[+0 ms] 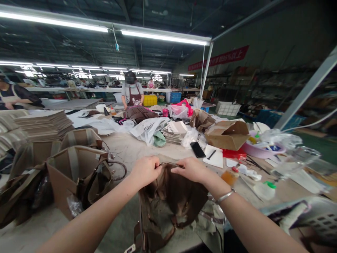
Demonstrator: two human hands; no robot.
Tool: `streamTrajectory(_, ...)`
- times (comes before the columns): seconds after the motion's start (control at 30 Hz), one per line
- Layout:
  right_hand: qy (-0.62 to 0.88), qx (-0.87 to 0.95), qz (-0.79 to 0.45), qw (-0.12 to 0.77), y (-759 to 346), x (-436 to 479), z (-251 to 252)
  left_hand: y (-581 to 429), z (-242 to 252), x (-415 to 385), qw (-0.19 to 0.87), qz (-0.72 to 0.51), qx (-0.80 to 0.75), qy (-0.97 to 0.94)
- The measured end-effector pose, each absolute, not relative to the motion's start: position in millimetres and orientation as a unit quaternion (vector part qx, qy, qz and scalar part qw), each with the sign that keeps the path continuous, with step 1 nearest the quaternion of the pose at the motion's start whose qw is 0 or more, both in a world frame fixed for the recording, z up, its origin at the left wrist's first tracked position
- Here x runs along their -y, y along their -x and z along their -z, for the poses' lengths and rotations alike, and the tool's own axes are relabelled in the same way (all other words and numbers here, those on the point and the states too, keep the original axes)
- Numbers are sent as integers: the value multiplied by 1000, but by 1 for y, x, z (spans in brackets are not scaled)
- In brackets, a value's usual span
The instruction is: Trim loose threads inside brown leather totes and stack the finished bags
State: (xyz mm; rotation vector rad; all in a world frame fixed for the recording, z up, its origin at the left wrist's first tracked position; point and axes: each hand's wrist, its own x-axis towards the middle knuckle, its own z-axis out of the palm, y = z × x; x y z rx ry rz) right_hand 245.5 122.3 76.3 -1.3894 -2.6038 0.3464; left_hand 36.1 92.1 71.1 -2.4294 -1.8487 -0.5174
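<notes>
A brown handbag [181,196] stands open before me at the near edge of the table, its dark inside facing up. My left hand [146,170] pinches the far rim of the bag on the left, thumb and fingers closed together. On the same rim, a little to the right, my right hand [190,169] grips the edge between thumb and fingers. A pale tag [130,248] hangs at the bag's lower left. Several similar brown bags with cardboard inside, one of them an upright bag [63,175], stand to the left of my left hand.
Behind the bags lies a stack of cardboard sheets [46,124]. A black phone [197,150], a pen [211,154], an open paper bag [226,134], a lilac basin [259,151] and a green-capped bottle [265,190] crowd the right. A co-worker [132,92] stands across the table.
</notes>
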Motion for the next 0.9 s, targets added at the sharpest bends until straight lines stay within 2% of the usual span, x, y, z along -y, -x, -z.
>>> streamTrajectory(0.37,469,881,-11,63,-236,-125,-72,-38,-70,-96,31,162,595,787)
streamTrajectory(0.53,439,886,-132,66,-247,-130,-74,-37,-68,-97,31,166,596,785)
streamTrajectory(0.63,388,894,-198,107,-250,-135,-74,-38,-69,-97,23,162,596,786)
streamTrajectory(0.73,371,895,-203,144,-245,-139,-71,-39,-72,-96,13,158,594,789)
streamTrajectory(0.9,376,900,-172,136,-234,-143,-69,-37,-74,-94,2,173,587,791)
